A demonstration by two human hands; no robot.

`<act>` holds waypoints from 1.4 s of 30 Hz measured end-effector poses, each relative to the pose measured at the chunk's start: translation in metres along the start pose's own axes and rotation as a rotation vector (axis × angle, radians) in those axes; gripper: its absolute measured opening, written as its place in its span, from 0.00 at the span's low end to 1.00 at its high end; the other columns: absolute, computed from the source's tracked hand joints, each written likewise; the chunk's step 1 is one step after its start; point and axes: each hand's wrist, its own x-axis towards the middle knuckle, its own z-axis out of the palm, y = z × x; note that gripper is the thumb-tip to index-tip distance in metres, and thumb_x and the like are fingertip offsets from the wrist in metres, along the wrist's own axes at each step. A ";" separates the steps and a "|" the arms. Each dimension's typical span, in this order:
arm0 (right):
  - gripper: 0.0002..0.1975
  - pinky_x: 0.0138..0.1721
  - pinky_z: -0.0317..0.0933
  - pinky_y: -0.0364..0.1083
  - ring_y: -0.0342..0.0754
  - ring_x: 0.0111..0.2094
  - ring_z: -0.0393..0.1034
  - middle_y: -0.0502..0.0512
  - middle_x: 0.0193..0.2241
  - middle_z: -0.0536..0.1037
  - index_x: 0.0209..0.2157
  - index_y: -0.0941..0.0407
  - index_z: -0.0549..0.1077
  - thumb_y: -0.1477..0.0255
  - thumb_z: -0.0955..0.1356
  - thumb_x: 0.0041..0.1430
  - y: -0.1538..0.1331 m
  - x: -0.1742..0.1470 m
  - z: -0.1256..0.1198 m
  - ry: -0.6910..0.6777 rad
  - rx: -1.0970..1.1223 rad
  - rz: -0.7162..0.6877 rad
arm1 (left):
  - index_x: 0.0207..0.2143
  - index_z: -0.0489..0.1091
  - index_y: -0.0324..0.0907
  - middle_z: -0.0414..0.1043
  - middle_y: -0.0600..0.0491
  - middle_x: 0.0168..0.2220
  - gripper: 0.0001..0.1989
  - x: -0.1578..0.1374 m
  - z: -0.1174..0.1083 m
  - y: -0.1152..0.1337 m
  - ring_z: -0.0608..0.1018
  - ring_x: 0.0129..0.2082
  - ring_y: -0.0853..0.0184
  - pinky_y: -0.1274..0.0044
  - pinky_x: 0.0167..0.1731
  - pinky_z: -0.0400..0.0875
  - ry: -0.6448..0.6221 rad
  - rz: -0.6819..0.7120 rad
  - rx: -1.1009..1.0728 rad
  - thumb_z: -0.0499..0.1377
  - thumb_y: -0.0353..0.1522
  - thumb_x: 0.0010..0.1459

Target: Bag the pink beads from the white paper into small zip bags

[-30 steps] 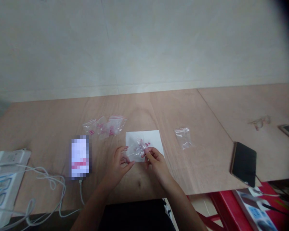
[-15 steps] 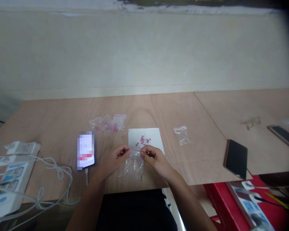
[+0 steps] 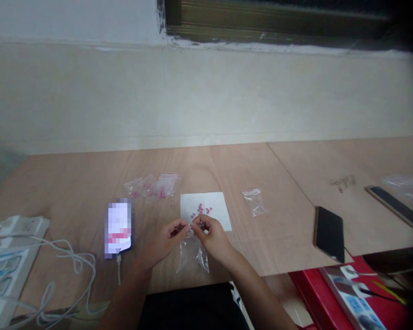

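My left hand (image 3: 174,233) and my right hand (image 3: 209,231) pinch the top edge of a clear zip bag (image 3: 192,254) between thumbs and fingers. The fingertips almost meet at the bag's mouth, and its body hangs toward me with no contents that I can make out. Just beyond my hands lies a white sheet of paper (image 3: 220,206) with several small pink pieces (image 3: 201,209) scattered on it. Farther off to the left, several zip bags (image 3: 153,185) with pink pieces inside overlap on the table. Another clear zip bag (image 3: 253,201) lies flat to the right of the paper.
A lit phone (image 3: 119,227) on a charging cable lies left of my arms. White power strips (image 3: 24,247) with tangled cables fill the left edge. Two dark phones, one nearer (image 3: 329,233) and one farther (image 3: 395,206), lie right. A red stool (image 3: 308,291) stands below the table edge.
My hands have drawn closer together along the bag's top edge, bunching it. The camera view has tilted up a little, so the table sits lower.
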 end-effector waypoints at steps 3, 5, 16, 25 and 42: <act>0.11 0.28 0.55 0.42 0.43 0.25 0.62 0.49 0.21 0.69 0.23 0.57 0.68 0.64 0.66 0.51 0.002 -0.002 0.001 -0.019 0.095 0.041 | 0.30 0.69 0.39 0.66 0.57 0.25 0.11 0.000 0.002 0.000 0.69 0.28 0.70 0.80 0.30 0.62 0.042 -0.003 -0.039 0.53 0.37 0.56; 0.12 0.28 0.55 0.42 0.43 0.24 0.62 0.48 0.21 0.69 0.24 0.57 0.68 0.62 0.68 0.49 0.004 -0.005 0.000 -0.035 0.187 0.092 | 0.30 0.69 0.39 0.68 0.56 0.27 0.11 -0.002 0.003 -0.001 0.70 0.30 0.69 0.79 0.31 0.63 0.047 -0.014 -0.052 0.54 0.37 0.55; 0.15 0.26 0.52 0.42 0.41 0.21 0.59 0.47 0.18 0.68 0.22 0.58 0.70 0.60 0.72 0.42 0.015 -0.019 -0.003 0.000 0.338 0.208 | 0.30 0.70 0.40 0.70 0.54 0.29 0.11 -0.023 0.000 -0.016 0.72 0.32 0.66 0.77 0.34 0.65 0.072 -0.026 -0.021 0.54 0.39 0.55; 0.17 0.22 0.46 0.41 0.38 0.18 0.54 0.44 0.14 0.64 0.17 0.57 0.65 0.60 0.73 0.40 0.014 -0.016 -0.007 0.074 0.410 0.239 | 0.30 0.68 0.40 0.65 0.57 0.25 0.12 -0.020 0.003 -0.012 0.69 0.28 0.69 0.79 0.30 0.62 0.030 -0.051 -0.041 0.52 0.39 0.57; 0.16 0.25 0.52 0.42 0.41 0.21 0.58 0.47 0.17 0.67 0.19 0.57 0.69 0.58 0.72 0.40 0.014 0.008 -0.004 0.114 0.369 0.181 | 0.31 0.69 0.40 0.68 0.56 0.26 0.13 0.008 -0.006 -0.015 0.70 0.30 0.68 0.79 0.31 0.62 -0.015 -0.044 0.023 0.52 0.40 0.57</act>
